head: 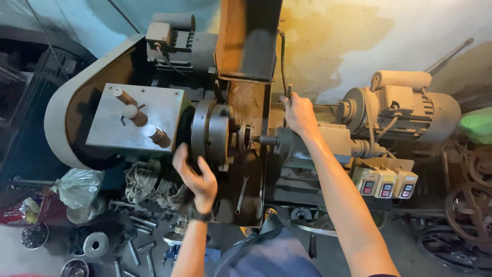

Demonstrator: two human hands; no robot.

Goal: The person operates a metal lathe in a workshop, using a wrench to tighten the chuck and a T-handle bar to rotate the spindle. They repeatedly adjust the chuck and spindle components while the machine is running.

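Overall: a small lathe seen from above, with both hands on it.
Floor, left: a crumpled plastic bag (78, 185), a round metal disc (96, 244) and loose bolts (141, 221) lie on the floor below the machine's left end.
Headstock cover: a flat grey plate (134, 117) with three short pegs standing on it covers the lathe's left end; a rag (148, 185) is bunched just under it.
Left hand: the left hand (196, 177) has its fingers spread and curled over the near rim of the chuck, touching it; a dark band sits on the wrist.
Chuck: the round steel chuck (209, 134) sits just right of the grey plate, at the middle of the lathe.
Workpiece: a short dark stub (266, 139) lies between the chuck and the tailstock body (328, 141).
Right hand: the right hand (298, 114) is closed around an upright lever (289, 92) at the far edge of the lathe.
Motor: a grey electric motor (410, 110) lies at the right end.
Switches: three pale switch boxes (385, 182) with red buttons stand just below the motor.
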